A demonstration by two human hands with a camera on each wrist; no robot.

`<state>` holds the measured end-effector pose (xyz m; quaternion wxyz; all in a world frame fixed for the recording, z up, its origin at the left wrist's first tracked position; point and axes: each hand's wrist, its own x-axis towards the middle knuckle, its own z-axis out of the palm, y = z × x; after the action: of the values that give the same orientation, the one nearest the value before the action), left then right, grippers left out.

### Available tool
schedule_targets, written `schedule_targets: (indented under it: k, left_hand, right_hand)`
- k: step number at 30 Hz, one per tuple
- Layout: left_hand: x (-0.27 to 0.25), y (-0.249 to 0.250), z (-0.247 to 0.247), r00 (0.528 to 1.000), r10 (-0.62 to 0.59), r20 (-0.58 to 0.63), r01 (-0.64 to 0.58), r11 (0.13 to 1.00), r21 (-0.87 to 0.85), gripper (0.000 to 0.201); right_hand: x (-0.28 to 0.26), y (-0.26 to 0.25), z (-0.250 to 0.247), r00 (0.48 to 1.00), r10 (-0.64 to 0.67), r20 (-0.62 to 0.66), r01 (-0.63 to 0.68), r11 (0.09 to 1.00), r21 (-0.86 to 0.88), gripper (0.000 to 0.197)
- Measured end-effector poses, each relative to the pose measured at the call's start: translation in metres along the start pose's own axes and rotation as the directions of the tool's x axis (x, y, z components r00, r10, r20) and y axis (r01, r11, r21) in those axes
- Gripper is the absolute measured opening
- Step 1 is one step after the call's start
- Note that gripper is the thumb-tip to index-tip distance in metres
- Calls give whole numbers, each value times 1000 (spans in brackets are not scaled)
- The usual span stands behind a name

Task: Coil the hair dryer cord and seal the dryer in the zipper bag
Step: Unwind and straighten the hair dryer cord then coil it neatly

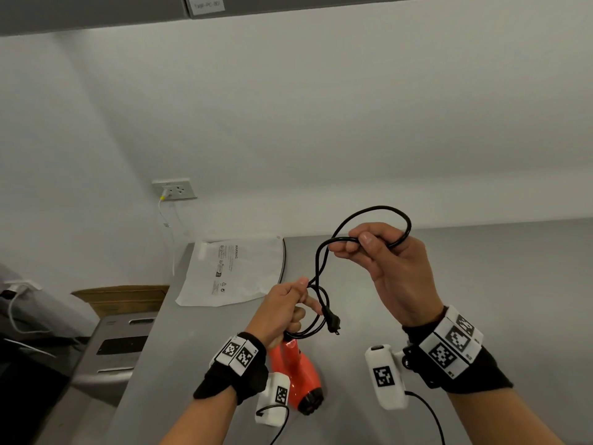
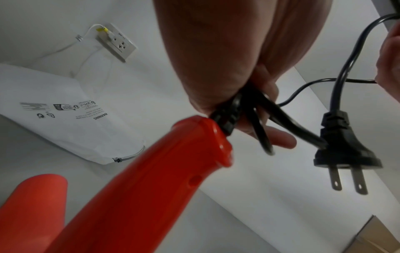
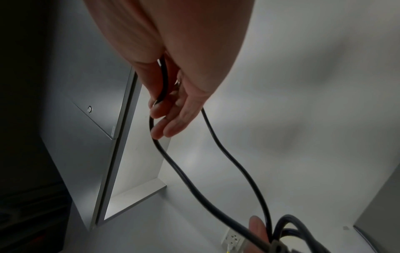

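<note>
An orange-red hair dryer [image 1: 296, 374] hangs below my left hand [image 1: 288, 308], held up off the grey counter [image 1: 449, 284]. My left hand grips gathered loops of its black cord [image 1: 321, 261] right at the handle end [image 2: 207, 137]. The two-pin plug [image 1: 332, 324] dangles free beside those loops, and shows large in the left wrist view [image 2: 344, 150]. My right hand [image 1: 378, 248] is raised higher and to the right, fingers curled round a wide loop of cord [image 3: 164, 80]. The white zipper bag [image 1: 231, 271] lies flat on the counter behind.
A wall socket [image 1: 175, 188] with a white cable plugged in sits on the wall left of the bag. A cardboard box [image 1: 125, 298] and a metal unit [image 1: 118, 345] stand below the counter's left edge. An overhead cabinet [image 1: 288, 4] hangs above.
</note>
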<state>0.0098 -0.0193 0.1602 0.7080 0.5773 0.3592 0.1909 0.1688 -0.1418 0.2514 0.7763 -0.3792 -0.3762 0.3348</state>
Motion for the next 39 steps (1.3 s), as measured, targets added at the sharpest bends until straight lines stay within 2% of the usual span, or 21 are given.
schedule_targets:
  k: [6,11,14,16,17,19,20,22,25,27,30,32,34,36,39]
  left_hand:
    - [4,-6,6,1000,11,12,-10,997,-79,42]
    - [4,-6,14,998,-6,63,14,993,-116,41]
    - [3,-5,18,998,-22,65,26,997,-70,43]
    - [2,-4,19,998,-31,61,35,998,-58,42]
    - [1,-4,19,997,-38,60,41,998,-52,40]
    - [2,-6,19,997,-43,57,47,997,-57,37]
    - [2,-7,19,998,-42,53,45,997,-57,36]
    - [3,-7,19,998,-29,49,30,999,-28,35]
    - [-1,-3,22,997,17,76,-20,999,36,39]
    - [-3,-1,23,994,26,108,-33,998,62,44]
    - [-4,-3,25,992,41,115,-54,992,111,44]
    - [-2,-2,26,996,47,82,-57,990,128,44]
    - [0,-3,26,996,63,60,-70,991,113,44]
    - [0,-3,28,996,75,51,-80,991,111,42]
    - [0,-4,28,994,95,59,-103,983,153,41]
  right_hand:
    - [2,15,3,1000,15,-26,-14,999,49,19]
    - [-1,42,2,993,76,-91,-75,997,7,22]
    - [-6,55,3,994,99,-47,-106,979,-173,22]
    - [-14,66,4,993,118,-28,-119,910,-396,24]
    - [-20,73,3,994,110,-19,-104,846,-523,26]
    - [-31,87,1,998,51,36,-5,641,-768,31]
    - [-35,91,1,997,30,73,45,544,-838,30]
    - [-39,93,2,995,34,93,67,466,-882,23]
    - [-33,81,2,999,27,37,17,531,-847,13]
    - [-25,70,-1,997,19,-79,-74,625,-777,21]
    - [-14,57,-6,953,43,-299,-205,820,-535,23]
    - [-12,56,-9,936,96,-338,-238,881,-409,17]
    - [-19,61,-10,948,174,-267,-284,843,-457,18]
    - [-32,68,-7,948,263,-181,-319,754,-574,24]
    - [-42,77,-4,936,312,-165,-345,715,-608,21]
